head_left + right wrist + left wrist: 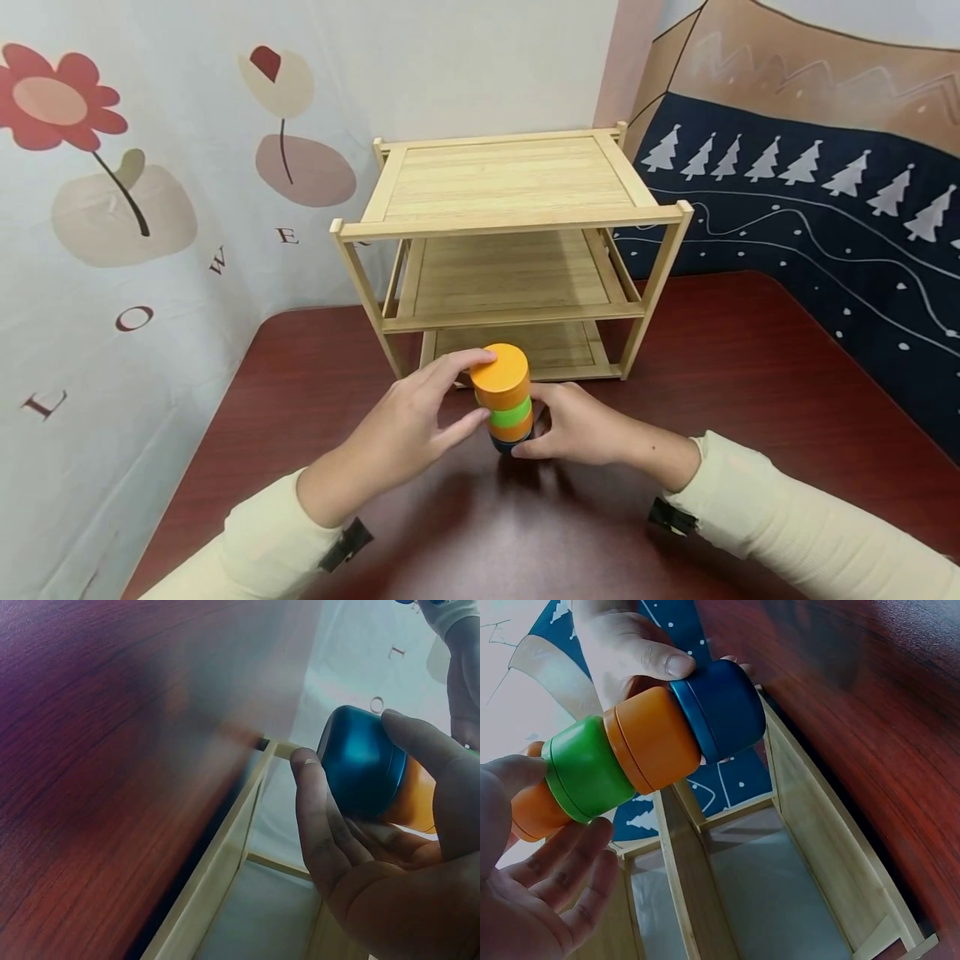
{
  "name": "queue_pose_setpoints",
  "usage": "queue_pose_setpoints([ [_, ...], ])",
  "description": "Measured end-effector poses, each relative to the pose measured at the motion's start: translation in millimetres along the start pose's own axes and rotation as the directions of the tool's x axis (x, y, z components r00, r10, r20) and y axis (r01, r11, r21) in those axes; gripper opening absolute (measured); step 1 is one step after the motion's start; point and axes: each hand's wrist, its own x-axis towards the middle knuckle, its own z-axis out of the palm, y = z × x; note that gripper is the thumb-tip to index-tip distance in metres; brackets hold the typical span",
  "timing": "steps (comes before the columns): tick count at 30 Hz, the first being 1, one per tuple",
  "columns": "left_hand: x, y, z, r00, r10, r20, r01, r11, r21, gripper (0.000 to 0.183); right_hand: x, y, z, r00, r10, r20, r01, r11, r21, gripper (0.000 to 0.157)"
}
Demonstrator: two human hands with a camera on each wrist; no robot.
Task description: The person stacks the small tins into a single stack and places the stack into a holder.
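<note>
Stack of four jars (511, 416) held above the tabletop (300, 358) before the wooden rack (510, 220), left hand (408, 421) pinching the upper jars, right hand (585, 423) gripping the blue bottom one (724, 712); if jars just rest together, uneven hand pressure could split the stack and drop pieces.

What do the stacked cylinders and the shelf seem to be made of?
The stacked cylinders look like painted metal or plastic, smooth and glossy with soft highlights; I cannot tell which. The shelf looks like pale wood, low in sheen, with visible grain.
</note>
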Motion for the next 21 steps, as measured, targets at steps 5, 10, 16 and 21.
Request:
queue_pose_setpoints([
  [5, 1.1, 1.9, -2.8, 1.0, 0.012, -0.003, -0.012, 1.0, 0.0, 0.061, -0.9, -2.4, -1.0, 1.0, 0.0, -0.014, 0.0, 1.0, -0.012, 0.043],
  [10, 2.5, 3.6, -6.0, 1.0, 0.01, -0.001, -0.01, 1.0, -0.008, 0.06, -1.2, -4.4, -1.9, 1.0, -0.013, -0.027, 0.013, 1.0, -0.008, 0.043],
  [16, 3.8, 4.7, -9.3, 1.0, 0.001, -0.003, -0.001, 1.0, -0.031, 0.061, -0.5, -6.3, -2.7, 0.999, -0.024, -0.039, 0.025, 1.0, 0.006, 0.044],
  [21, 4.8, 5.7, -11.4, 1.0, 0.002, -0.004, -0.002, 1.0, -0.028, 0.061, -1.0, -8.9, -4.4, 0.999, -0.029, -0.042, 0.03, 0.999, 0.012, 0.043],
])
